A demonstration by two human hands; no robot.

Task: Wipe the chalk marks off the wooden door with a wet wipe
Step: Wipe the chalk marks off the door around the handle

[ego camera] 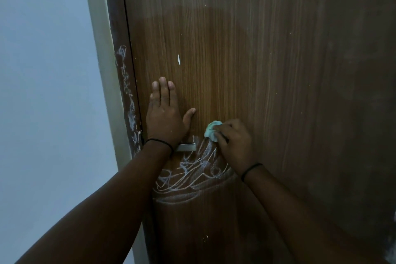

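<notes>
The brown wooden door [246, 60] fills most of the view. White chalk marks [192, 171] scrawl across it below both hands, under a metal handle [186, 147]. My right hand [232, 146] grips a crumpled pale green wet wipe [211, 132] and presses it on the door at the top of the scribbles. My left hand [165, 113] lies flat on the door, fingers straight and pointing up, just above the handle. A small white fleck [178, 59] sits higher on the door.
The dark door frame [126, 92] on the left also carries chalk streaks [128, 100]. A pale wall [47, 92] lies left of the frame. Faint pale smudges show at the door's lower right edge [391, 242].
</notes>
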